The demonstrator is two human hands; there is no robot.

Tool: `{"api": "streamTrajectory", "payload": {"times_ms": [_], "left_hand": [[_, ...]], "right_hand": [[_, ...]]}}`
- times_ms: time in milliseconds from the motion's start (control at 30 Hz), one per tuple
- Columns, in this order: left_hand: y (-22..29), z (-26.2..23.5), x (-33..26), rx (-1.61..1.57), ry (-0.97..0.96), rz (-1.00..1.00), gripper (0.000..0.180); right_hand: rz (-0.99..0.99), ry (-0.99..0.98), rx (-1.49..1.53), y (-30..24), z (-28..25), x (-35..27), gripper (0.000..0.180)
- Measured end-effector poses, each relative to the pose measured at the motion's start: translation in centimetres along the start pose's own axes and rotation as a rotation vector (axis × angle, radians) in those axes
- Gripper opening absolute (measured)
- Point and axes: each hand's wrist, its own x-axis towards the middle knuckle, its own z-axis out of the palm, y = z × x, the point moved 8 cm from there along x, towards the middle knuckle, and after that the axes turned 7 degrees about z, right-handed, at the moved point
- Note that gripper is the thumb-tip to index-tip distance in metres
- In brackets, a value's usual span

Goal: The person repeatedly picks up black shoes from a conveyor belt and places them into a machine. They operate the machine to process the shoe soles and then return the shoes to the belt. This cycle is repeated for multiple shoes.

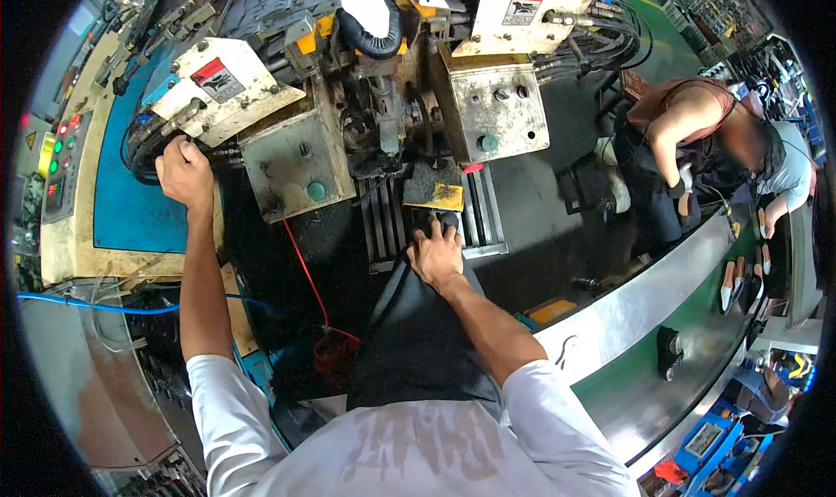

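Note:
My left hand (185,175) is closed in a fist beside the hoses and fittings at the left of the machine. Whatever it grips, if anything, is hidden behind the fingers. Lower and to the right, my right hand (437,251) has its fingers curled over a small dark thing near my knee, just below a worn block with a yellow edge (448,198). I cannot make out what that dark thing is. At the top of the machine sits a white and black shoe (369,23), apart from both hands.
Two grimy control boxes (292,166) (496,105) with green buttons flank the machine's middle. A green conveyor (627,392) with a metal side rail carries several shoes at right. Another person (688,140) bends beside it. A blue hose (104,304) runs at left.

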Motion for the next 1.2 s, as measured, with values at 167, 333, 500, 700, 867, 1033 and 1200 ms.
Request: {"api": "streamTrajectory", "payload": {"times_ms": [167, 333, 500, 700, 867, 1033, 1200], "left_hand": [[-0.57, 0.33, -0.34, 0.022, 0.002, 0.021, 0.014], [-0.66, 0.28, -0.40, 0.006, 0.002, 0.008, 0.015], [-0.46, 0.26, -0.27, 0.028, 0.029, 0.029, 0.014], [-0.57, 0.29, -0.34, 0.010, 0.031, 0.002, 0.014], [-0.73, 0.37, -0.42, -0.022, 0.038, 0.015, 0.013], [-0.41, 0.09, -0.35, -0.041, 0.038, 0.028, 0.013], [0.12, -0.18, -0.03, -0.031, 0.019, 0.055, 0.013]], "right_hand": [[-0.010, 0.002, 0.016, 0.16, 0.33, -0.35, 0.048], [0.002, -0.036, -0.005, 0.19, 0.13, -0.30, 0.048], [0.015, 0.011, 0.007, 0.23, 0.12, -0.40, 0.044], [0.000, -0.008, -0.017, 0.27, 0.30, -0.31, 0.047], [-0.026, 0.046, -0.009, 0.13, -0.10, -0.49, 0.047], [0.019, -0.015, -0.036, 0.18, -0.20, -0.48, 0.047], [0.025, 0.002, -0.027, 0.55, 0.13, -0.52, 0.048]]}}
